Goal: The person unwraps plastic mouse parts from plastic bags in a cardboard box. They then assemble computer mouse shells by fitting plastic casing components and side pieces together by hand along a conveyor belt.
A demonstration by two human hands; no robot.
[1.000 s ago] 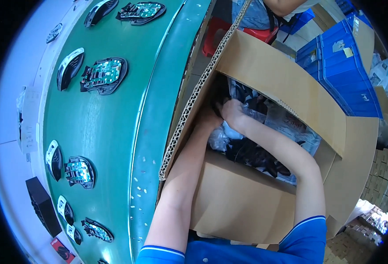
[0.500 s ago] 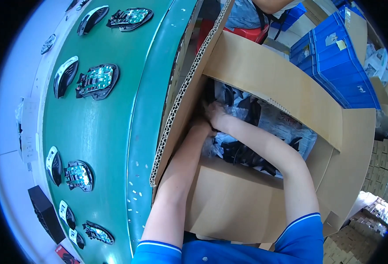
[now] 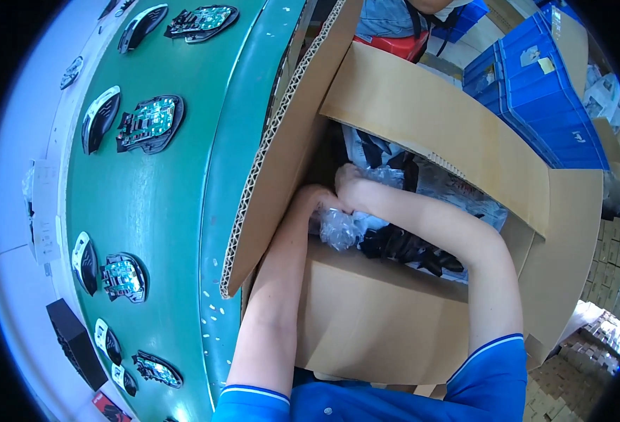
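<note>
Both my hands reach down into an open cardboard box [image 3: 387,316], close together near its left inner wall. My left hand [image 3: 326,200] bends in at the wrist beside a crumpled clear plastic bag [image 3: 341,229]; its fingers are hidden. My right hand [image 3: 349,181] is just beyond it, touching or very near it, its fingers mostly out of sight in the shadow. Another piece of clear plastic [image 3: 386,174] lies beside the right wrist. Black plastic parts [image 3: 401,246] lie in the box under my right forearm, among clear wrapping. I cannot tell what the hands hold.
Left of the box runs a green worktable [image 3: 162,204] with black shells and green circuit boards [image 3: 157,118] in spaced groups. Raised box flaps [image 3: 450,105] surround the opening. Blue crates [image 3: 535,98] stand at the far right. Another person [image 3: 387,17] sits on a red stool beyond the box.
The crumpled plastic bag now shows more fully below my left hand. My right elbow has shifted slightly to the right, and the left box flap leans further out over the table.
</note>
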